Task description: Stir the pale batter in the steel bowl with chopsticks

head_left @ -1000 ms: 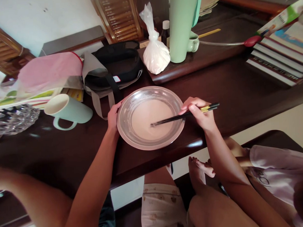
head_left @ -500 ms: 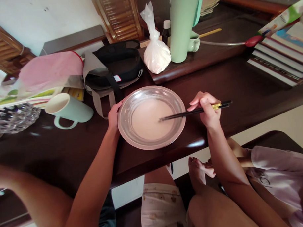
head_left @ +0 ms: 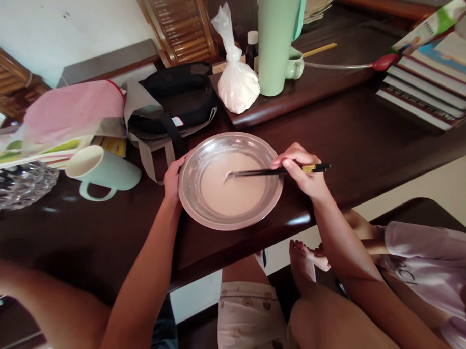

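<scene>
Taking the metal bowl (head_left: pixel 188 209) as the landmark, a cut-glass dish (head_left: pixel 25 189) is sitting at the far left, with blurred lettering showing at its top. Nearer the bowl, a pink bag (head_left: pixel 76 108) is lying behind a mint-green mug (head_left: pixel 118 171), which is tipping on its side, its handle facing the near edge. The left hand (head_left: pixel 173 180) is curling partway around the bowl's left rim, holding it; its underside fingers are hidden. Behind that hand, a grey-and-black bag (head_left: pixel 144 116) is showing a small white label (head_left: pixel 176 121), too tiny to read.

The bowl itself is resting on the dark table (head_left: pixel 342 135), close to its near edge, and holding a pale, creamy liquid (head_left: pixel 233 195). Beyond it, a knotted clear plastic bag of white powder (head_left: pixel 238 88) is standing beside a dark bottle (head_left: pixel 251 57) and a tall green tumbler (head_left: pixel 274 46). At the bowl's right, the right hand (head_left: pixel 303 169) is closing its fingers around black chopsticks (head_left: pixel 256 172) with gold bands, their tips dipping into the liquid. Farther right, stacked books (head_left: pixel 431 88) are showing bold white spine characters that are not legible, and a seated person's shirt (head_left: pixel 430 262) is bearing partly creased dark letters.
</scene>
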Demonstrator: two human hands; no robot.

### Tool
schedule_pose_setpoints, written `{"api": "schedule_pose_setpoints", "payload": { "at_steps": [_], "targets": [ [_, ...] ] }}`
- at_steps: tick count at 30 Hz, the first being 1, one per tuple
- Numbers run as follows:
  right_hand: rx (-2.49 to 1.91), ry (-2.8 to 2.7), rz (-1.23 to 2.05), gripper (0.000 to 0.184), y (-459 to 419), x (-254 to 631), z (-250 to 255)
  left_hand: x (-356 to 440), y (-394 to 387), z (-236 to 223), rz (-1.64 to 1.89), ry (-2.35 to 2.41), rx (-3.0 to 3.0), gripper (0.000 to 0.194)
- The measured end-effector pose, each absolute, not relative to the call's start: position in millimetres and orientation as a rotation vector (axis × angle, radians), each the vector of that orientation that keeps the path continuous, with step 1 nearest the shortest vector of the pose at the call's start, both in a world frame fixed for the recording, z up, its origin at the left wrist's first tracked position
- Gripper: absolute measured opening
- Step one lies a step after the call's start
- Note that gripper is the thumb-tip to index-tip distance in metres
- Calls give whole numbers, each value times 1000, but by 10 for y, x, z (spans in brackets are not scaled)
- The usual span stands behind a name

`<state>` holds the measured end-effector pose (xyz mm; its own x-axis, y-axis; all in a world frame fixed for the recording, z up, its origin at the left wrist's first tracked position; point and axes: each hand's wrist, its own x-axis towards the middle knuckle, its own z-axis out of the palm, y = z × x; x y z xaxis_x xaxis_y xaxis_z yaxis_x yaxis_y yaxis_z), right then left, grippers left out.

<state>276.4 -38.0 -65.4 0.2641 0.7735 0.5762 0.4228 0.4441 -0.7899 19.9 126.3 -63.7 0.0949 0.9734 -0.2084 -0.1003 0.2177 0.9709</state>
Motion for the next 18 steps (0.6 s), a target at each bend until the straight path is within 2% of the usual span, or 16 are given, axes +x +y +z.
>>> {"api": "schedule_pose_setpoints", "payload": {
  "at_steps": [4, 7, 11, 13, 16, 18],
  "targets": [
    [-1082, -1222, 363, 26, -374, 2773, -657, 189, 1267, -644, 1020, 1158, 1013, 23],
    [-1111, -1375, 449, 21, -371, 2758, -646, 183, 1267, -644, 1006, 1177, 1017, 25],
    [-1174, -1282, 310, 24, -374, 2760, -639, 182, 1269, -647, 1051, 1154, 1035, 26],
    [-1120, -1235, 370, 27, -378, 2767, -644, 181, 1269, -648, 1042, 1161, 1023, 25],
    [-1098, -1388, 463, 22, -376, 2763, -645, 184, 1264, -644, 1013, 1166, 1004, 24],
    [-1145, -1424, 388, 18, -372, 2758, -645, 187, 1261, -641, 1042, 1175, 1015, 23]
  ]
}}
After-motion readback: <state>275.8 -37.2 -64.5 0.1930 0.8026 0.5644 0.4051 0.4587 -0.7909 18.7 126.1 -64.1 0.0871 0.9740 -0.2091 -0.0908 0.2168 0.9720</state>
